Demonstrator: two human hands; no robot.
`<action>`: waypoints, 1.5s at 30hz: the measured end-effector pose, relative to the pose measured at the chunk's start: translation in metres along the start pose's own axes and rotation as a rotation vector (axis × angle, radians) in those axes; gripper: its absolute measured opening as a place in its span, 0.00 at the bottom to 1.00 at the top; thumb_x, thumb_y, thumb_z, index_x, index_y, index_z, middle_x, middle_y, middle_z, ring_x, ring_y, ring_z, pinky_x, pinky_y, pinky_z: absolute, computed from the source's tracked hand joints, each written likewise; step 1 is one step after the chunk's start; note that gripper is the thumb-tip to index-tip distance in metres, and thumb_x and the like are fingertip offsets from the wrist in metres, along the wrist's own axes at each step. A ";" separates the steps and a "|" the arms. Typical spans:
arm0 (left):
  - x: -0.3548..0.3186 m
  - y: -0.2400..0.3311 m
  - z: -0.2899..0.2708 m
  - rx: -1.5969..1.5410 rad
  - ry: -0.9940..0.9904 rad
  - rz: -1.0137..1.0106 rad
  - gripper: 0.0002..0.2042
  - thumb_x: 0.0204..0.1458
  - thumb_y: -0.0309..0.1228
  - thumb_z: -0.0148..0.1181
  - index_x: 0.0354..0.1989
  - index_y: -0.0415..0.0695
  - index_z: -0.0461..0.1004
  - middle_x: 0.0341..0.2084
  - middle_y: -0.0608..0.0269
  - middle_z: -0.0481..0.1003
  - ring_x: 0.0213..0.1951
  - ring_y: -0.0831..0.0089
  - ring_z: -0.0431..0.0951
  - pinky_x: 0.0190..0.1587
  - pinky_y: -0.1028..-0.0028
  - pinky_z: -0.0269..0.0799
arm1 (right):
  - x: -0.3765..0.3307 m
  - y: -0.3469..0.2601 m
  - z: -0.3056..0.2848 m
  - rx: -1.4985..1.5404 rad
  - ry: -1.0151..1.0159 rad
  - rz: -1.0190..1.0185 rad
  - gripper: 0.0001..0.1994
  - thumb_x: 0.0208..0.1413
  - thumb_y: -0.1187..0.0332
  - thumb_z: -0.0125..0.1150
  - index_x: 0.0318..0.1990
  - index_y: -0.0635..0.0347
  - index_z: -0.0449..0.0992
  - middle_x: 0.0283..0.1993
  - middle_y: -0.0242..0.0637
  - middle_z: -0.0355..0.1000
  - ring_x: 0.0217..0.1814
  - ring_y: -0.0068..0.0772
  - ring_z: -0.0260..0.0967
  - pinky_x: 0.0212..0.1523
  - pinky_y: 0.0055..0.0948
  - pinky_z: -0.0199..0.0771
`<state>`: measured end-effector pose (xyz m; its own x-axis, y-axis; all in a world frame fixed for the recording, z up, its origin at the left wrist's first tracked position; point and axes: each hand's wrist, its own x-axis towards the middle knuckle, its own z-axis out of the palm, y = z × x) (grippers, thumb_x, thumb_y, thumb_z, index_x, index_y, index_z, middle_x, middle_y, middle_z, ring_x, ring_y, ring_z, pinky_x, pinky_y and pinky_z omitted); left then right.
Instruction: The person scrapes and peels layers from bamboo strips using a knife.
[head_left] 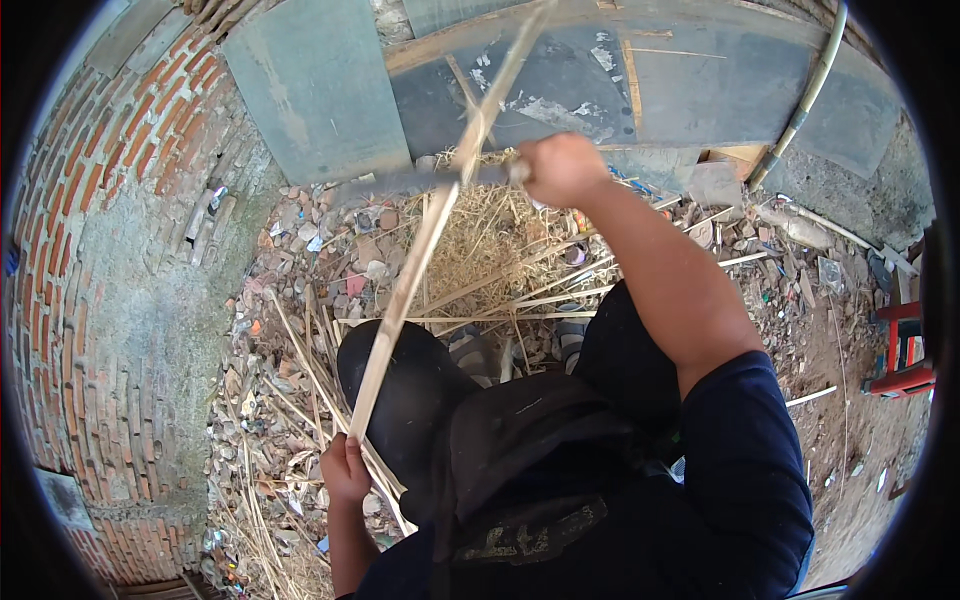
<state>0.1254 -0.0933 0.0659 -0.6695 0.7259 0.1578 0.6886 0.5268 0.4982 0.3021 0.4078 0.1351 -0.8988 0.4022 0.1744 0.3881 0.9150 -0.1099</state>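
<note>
Over my black-clothed left knee [410, 385], a long pale wooden strip [395, 310] | my left hand [347, 470] pinches its near end | my right hand [565, 172] squeezes a blurry grey metal knife [420, 182] | best: steady hold, soft strokes

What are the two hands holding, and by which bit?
The left hand holds a bamboo strip near its lower end; the right hand holds a long-bladed knife, blurred, by its handle.
</note>
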 end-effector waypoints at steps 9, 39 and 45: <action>0.003 -0.008 0.004 -0.061 -0.037 -0.034 0.22 0.67 0.40 0.45 0.22 0.39 0.62 0.12 0.48 0.64 0.16 0.52 0.68 0.22 0.59 0.59 | -0.002 0.008 -0.003 0.247 0.065 0.287 0.12 0.48 0.61 0.62 0.41 0.50 0.81 0.39 0.45 0.80 0.45 0.49 0.79 0.48 0.48 0.78; -0.021 -0.019 0.005 -0.164 -0.010 -0.053 0.19 0.66 0.38 0.44 0.24 0.39 0.64 0.11 0.53 0.66 0.16 0.60 0.70 0.21 0.63 0.60 | -0.010 -0.010 -0.014 0.199 0.022 0.229 0.10 0.47 0.62 0.62 0.37 0.51 0.80 0.36 0.43 0.81 0.43 0.48 0.79 0.46 0.47 0.79; -0.020 -0.012 0.003 -0.183 -0.023 -0.075 0.19 0.67 0.38 0.45 0.24 0.39 0.65 0.13 0.55 0.66 0.17 0.64 0.69 0.22 0.65 0.60 | -0.005 -0.040 0.002 0.077 -0.063 -0.108 0.06 0.46 0.63 0.64 0.33 0.46 0.80 0.30 0.35 0.80 0.37 0.41 0.79 0.48 0.42 0.75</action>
<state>0.1313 -0.1126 0.0546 -0.7093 0.6984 0.0958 0.5734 0.4926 0.6546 0.2909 0.3693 0.1367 -0.9464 0.2968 0.1278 0.2741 0.9468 -0.1687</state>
